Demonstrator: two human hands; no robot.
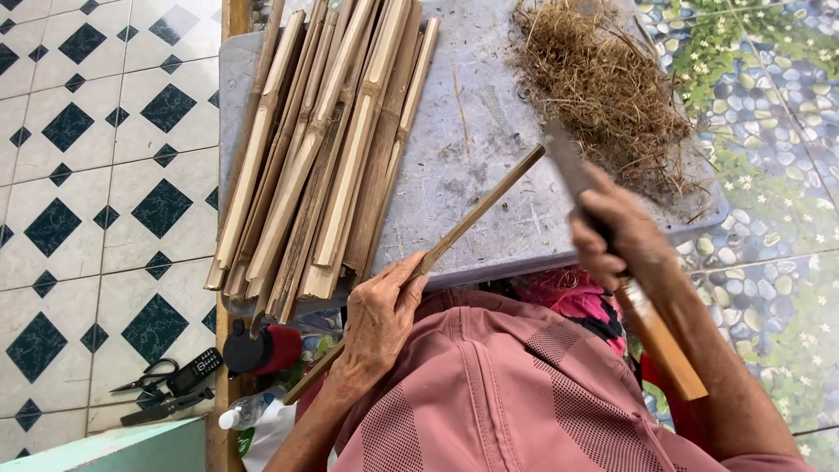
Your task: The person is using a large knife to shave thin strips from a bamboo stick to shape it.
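My left hand (377, 322) grips a thin bamboo strip (476, 214) near its lower part; the strip slants up to the right across the grey table (472, 105). My right hand (616, 232) is closed around a big knife (568, 166) with a long wooden handle (664, 345). The blade's tip meets the upper end of the strip. A stack of split bamboo slats (323, 149) lies on the table's left side, just above my left hand.
A heap of dry fibre shavings (603, 83) covers the table's far right. On the tiled floor at left lie scissors (144, 378), a small phone (194, 371), a red-and-black flask (262, 350) and a plastic bottle (249, 409). A pebble-patterned floor lies to the right.
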